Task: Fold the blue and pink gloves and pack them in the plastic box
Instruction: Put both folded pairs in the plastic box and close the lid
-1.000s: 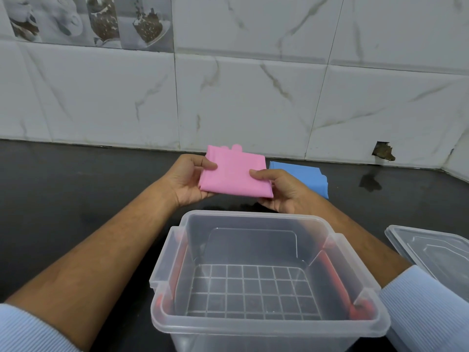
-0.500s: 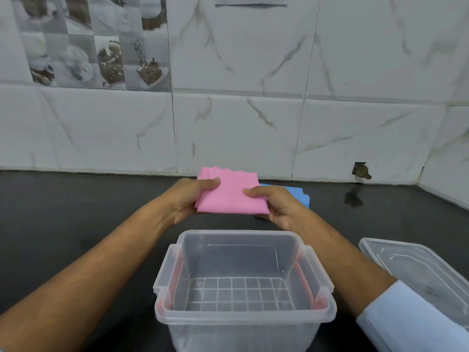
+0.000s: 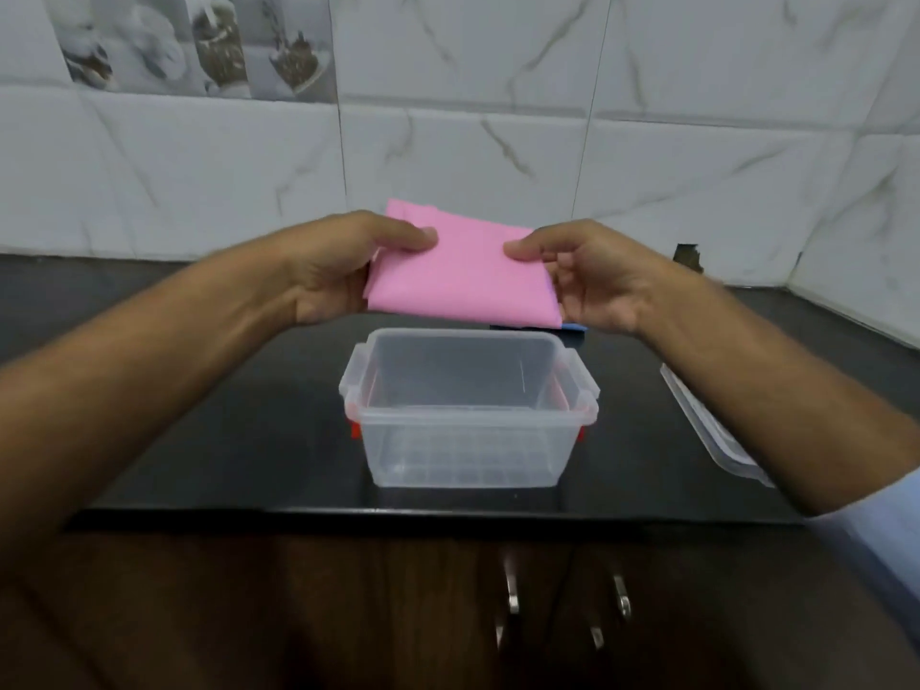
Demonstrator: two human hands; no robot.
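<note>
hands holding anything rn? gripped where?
Yes: the folded pink glove, held in the air by both hands. Left hand pinches its left edge, right hand its right edge.

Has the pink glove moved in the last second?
Yes. The pink glove is lifted off the counter, above the plastic box rim's far side.

Soft, even light is falling from above and in front, leaving the white marble-veined wall tiles (image 3: 498,156) bright and slightly washed out. The glossy black counter (image 3: 239,390) is staying dark, giving back only faint sheen. Motion blur is softening the whole frame, smearing the patterned picture tiles (image 3: 199,47) at upper left. Wide-angle distortion is bending tile lines near the edges. The dark brown wooden cabinet front (image 3: 298,615) below is sitting dim and unfocused.
</note>
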